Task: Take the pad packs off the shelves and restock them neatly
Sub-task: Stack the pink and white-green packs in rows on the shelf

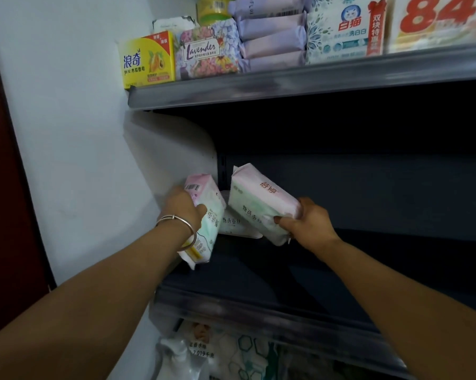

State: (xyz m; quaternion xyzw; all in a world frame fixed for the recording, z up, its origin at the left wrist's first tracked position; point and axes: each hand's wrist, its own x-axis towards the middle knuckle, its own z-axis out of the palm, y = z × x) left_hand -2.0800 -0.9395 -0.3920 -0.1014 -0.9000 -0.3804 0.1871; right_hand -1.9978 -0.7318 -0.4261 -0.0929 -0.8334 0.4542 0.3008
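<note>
pink and green soft plastic pad pack [203,215] stands almost upright at the left end of the dark middle shelf [341,270], gripped by the left hand [183,208] with fingers curled round it. the right hand [306,222] grips a second pink and green pad pack [261,201], tilted. a third white pad pack [232,222] lies between them on the shelf.

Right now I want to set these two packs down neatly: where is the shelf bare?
The dark middle shelf is bare right of the right hand. Its left corner is crowded: a lying pack sits between the held packs. The top shelf is full.
</note>
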